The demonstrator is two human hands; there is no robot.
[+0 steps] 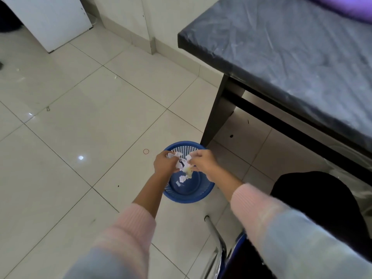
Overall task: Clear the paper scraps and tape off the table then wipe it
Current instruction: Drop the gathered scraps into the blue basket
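**Blue Basket: Releasing the Paper Scraps**

At lower centre of the frame, the left hand [166, 163] holds a wad of white paper scraps [181, 164], fingers curled round it. The wad hangs directly above the blue basket [187, 198], which stands on the floor tiles. The right hand [203, 161], just beside the left, pinches the same wad from the other side. Loose pieces [182, 179] show inside the basket. A yellowish bit may be tape; this cannot be confirmed.

Procedure: hold the 2 hands within the rim, open all fingers fully, then rub the palms to shed clinging pieces. Check the tiles for spills.

At upper right is the dark table [291, 57]; wiping is judged not yet done.
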